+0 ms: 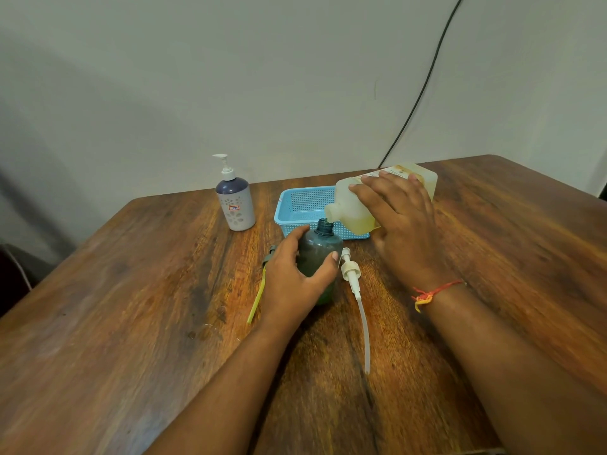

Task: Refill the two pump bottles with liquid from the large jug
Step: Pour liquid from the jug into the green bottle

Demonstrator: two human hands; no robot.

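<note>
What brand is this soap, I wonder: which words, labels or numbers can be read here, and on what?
On the white and purple pump bottle, the red-bordered sticker: characters too blurred to read.
On the large jug, the paper label: print too small and blurred to read.
On the dark green bottle: no text shows.
Nothing here is legible.

The left hand (292,277) hid much of the green bottle (320,254), the right hand (404,231) covered the middle of the jug (348,205), and the label on the white bottle (235,205) was too small to read.
</note>
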